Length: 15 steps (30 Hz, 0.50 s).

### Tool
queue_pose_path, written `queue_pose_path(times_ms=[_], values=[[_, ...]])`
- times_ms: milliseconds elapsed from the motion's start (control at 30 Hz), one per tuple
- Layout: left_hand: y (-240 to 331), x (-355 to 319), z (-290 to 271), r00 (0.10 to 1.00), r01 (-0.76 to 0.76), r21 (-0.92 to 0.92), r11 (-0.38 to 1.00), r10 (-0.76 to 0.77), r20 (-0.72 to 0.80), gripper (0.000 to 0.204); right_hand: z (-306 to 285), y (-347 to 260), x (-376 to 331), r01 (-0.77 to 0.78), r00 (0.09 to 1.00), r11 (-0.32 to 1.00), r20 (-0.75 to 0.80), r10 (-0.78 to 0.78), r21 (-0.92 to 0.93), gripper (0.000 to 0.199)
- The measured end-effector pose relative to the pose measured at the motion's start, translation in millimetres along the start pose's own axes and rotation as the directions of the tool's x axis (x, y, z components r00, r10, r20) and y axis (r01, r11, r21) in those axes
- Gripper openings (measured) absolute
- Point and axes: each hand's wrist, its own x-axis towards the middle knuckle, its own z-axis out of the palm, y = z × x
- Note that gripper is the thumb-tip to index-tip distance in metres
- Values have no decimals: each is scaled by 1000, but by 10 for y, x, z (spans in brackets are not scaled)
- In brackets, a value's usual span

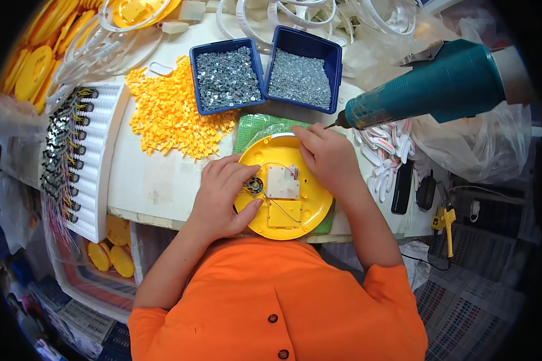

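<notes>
A round yellow plastic shell (314, 210) lies open side up on the green mat (251, 133), near the table's front edge. Inside it sit a white square box (282, 182), a yellow rectangular cover (284, 214), thin wires and a small round black part with coloured wires (253, 185). My left hand (223, 195) grips the shell's left side, thumb and forefinger over the rim beside the black part. At the far rim is a white curved piece (283, 136). My right hand (328, 156) closes on that piece and the rim at upper right.
A teal electric screwdriver (427, 84) points its bit close to my right hand. Beyond the mat stand two blue bins of small metal parts (226, 75) (301, 81), beside loose yellow pieces (171, 114). White curved parts (382, 150) lie right; a foam tray (96, 162) lies left.
</notes>
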Motion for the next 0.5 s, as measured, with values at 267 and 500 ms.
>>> queue_pose_path(times_ms=[267, 500], values=[[-1, 9, 5, 1000, -5, 7, 1000, 5, 6, 57, 51, -19, -30, 17, 999, 997, -34, -19, -69, 31], [-13, 3, 10, 1000, -18, 0, 1000, 18, -15, 57, -115, -198, -302, 24, 981, 999, -191, -19, 27, 24]])
